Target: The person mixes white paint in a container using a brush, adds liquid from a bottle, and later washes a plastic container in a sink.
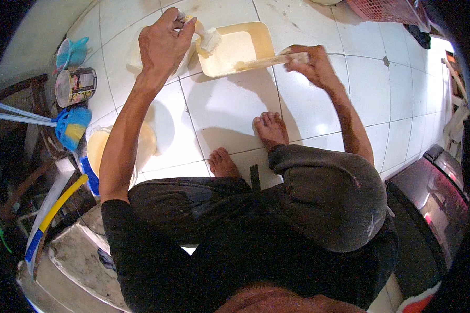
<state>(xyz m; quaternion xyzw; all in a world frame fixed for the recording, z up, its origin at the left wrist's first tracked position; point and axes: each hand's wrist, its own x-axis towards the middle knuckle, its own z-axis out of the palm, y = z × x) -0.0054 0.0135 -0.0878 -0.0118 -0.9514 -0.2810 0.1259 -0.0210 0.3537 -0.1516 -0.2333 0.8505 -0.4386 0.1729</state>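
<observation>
Brush (210, 41) is held in your left hand (164, 44), fingers closed around its handle, bristles at the left side of the cream tray (262, 35). Your right hand (313, 65) is clamped on a pale flat stick (269, 62) along the tray's near right rim. The tray is between both hands, over white floor tiles (318, 115); whether it rests on them, I cannot tell. If the stick presses that rim too strongly, the tray could tip, I think, toward your feet (272, 130).
</observation>
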